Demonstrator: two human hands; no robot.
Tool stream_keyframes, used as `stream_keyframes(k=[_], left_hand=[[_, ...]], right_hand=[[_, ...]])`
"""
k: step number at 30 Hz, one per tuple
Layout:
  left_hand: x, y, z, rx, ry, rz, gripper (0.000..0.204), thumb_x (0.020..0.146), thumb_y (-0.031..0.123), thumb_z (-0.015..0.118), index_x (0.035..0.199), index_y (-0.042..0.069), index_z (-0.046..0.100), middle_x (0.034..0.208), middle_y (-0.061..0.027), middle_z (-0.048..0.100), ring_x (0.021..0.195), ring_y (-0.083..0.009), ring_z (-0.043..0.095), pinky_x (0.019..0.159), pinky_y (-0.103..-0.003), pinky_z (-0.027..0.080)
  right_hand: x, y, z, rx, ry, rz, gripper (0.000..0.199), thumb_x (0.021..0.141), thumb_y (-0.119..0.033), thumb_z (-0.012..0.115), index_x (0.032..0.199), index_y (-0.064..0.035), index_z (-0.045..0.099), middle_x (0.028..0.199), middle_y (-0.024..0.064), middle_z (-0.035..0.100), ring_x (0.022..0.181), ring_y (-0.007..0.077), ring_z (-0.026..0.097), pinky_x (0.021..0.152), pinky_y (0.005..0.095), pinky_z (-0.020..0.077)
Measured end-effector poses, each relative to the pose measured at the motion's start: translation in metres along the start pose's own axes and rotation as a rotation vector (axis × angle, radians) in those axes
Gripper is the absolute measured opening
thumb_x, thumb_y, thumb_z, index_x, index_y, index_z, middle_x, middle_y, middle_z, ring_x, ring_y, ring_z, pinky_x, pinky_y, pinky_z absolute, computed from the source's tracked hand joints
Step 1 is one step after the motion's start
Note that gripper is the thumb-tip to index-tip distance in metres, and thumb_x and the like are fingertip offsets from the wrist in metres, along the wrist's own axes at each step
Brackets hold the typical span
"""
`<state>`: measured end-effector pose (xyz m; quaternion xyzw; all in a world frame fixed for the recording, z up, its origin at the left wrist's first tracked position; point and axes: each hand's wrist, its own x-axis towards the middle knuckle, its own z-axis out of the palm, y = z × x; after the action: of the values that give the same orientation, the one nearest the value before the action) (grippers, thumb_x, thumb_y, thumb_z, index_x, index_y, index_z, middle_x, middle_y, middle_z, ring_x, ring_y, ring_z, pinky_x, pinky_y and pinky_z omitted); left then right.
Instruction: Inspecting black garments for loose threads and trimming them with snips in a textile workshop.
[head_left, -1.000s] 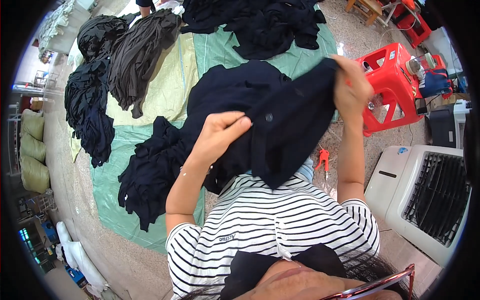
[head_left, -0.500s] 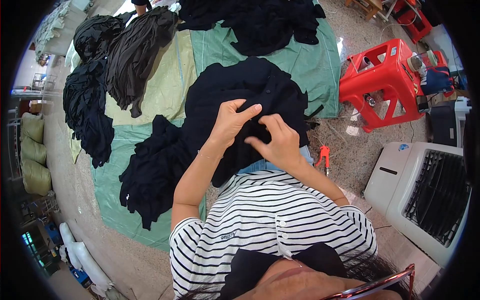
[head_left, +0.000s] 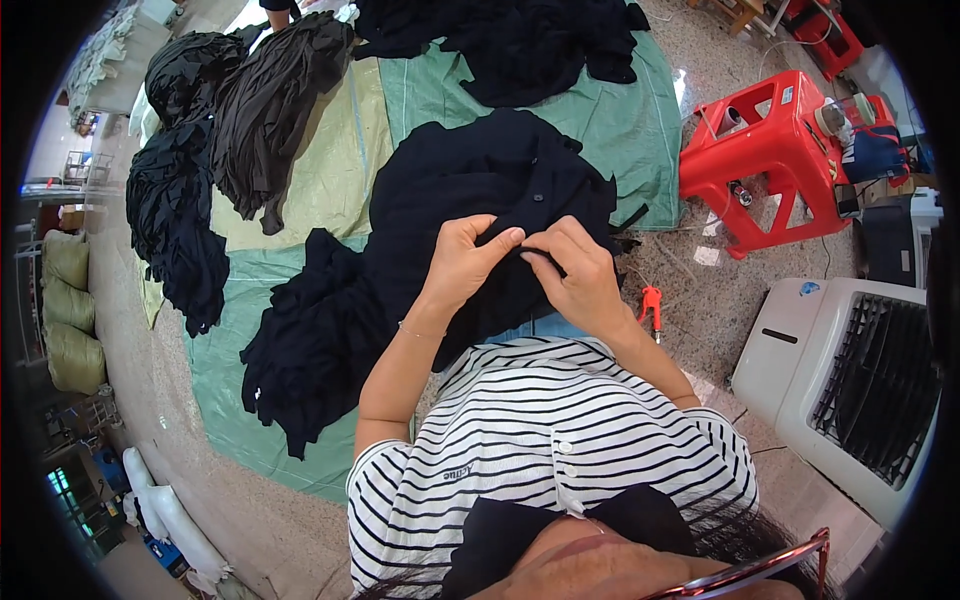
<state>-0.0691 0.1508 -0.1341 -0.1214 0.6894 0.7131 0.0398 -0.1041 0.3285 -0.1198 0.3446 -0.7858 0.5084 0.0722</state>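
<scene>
Both hands pinch one fold of a black garment [head_left: 470, 190]: the left hand [head_left: 466, 262] and the right hand [head_left: 580, 275] meet fingertip to fingertip, fingers closed on the cloth between them. The garment is dark, matte and buttoned, with small buttons showing near its upper edge; it drapes from the person's lap out over a green tarpaulin [head_left: 620, 130] spread on the speckled floor. Just left of it lies a heap of black clothes [head_left: 310, 340], touching its edge. Farther left, two more dark piles [head_left: 180, 210] rest partly on a pale yellow sheet [head_left: 320, 170], and another black pile [head_left: 520, 45] lies at the top of the tarpaulin. A red plastic stool [head_left: 760, 150] stands to the right, apart from the garment, with small items on top of it. An orange-handled thread snip [head_left: 652, 303] lies on the floor just beside the right wrist. A white air cooler [head_left: 850, 390] with a dark grille stands at right. Olive sacks [head_left: 65, 310] are stacked at the far left.
</scene>
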Motion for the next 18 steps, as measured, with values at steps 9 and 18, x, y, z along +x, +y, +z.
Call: stream_keyframes(k=[9,18], left_hand=[[-0.008,-0.009,0.007,-0.324,0.018,-0.124,0.017,0.094,0.013,0.07,0.083,0.0,0.07,0.077,0.008,0.06,0.067,0.0006,0.046,0.056,-0.019,0.037],[-0.02,-0.034,0.01,0.395,0.167,0.431,0.035,0.09,0.011,0.072,0.07,-0.003,0.047,0.059,-0.0105,0.035,0.051,-0.0205,0.032,0.047,-0.032,0.029]], right_hand=[[-0.004,0.006,0.009,-0.047,0.046,-0.04,0.021,0.074,0.007,0.075,0.093,0.0003,0.068,0.082,0.0105,0.061,0.067,0.0252,0.063,0.056,0.0319,0.0499],[-0.018,0.017,0.01,-0.015,-0.048,-0.028,0.019,0.074,0.007,0.074,0.091,0.0013,0.068,0.081,0.011,0.064,0.067,0.026,0.065,0.057,0.0321,0.0511]])
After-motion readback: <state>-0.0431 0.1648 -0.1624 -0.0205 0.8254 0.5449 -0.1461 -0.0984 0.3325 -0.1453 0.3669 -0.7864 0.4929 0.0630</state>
